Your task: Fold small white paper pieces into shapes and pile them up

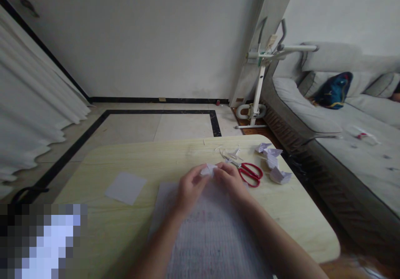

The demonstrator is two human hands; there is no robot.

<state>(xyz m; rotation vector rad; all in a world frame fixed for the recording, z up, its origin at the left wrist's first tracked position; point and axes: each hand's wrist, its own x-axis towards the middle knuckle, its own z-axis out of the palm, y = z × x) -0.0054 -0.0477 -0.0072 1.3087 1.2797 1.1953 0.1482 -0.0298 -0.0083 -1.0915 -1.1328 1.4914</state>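
Note:
A small folded piece of white paper (pixel 208 170) is held up between my two hands, above the far edge of a large lined sheet (pixel 206 233) with writing on it. My left hand (pixel 190 186) pinches its left side. On the right side, the fingers of my right hand (pixel 230 178) close on the same paper. Scissors with red handles (pixel 251 175) lie just right of my right hand, their blades pointing away to the left. White paper scraps (pixel 234 153) lie by the blades. A square of white paper (pixel 126 188) rests flat to the left.
Several folded paper pieces (pixel 272 161) sit along the right side of the pale wooden table (pixel 93 229). Beyond that edge stands a grey sofa (pixel 365 158) with a dark blue bag (pixel 336 89). White exercise equipment (pixel 258 83) stands behind the table, and a curtain (pixel 34 100) hangs at left.

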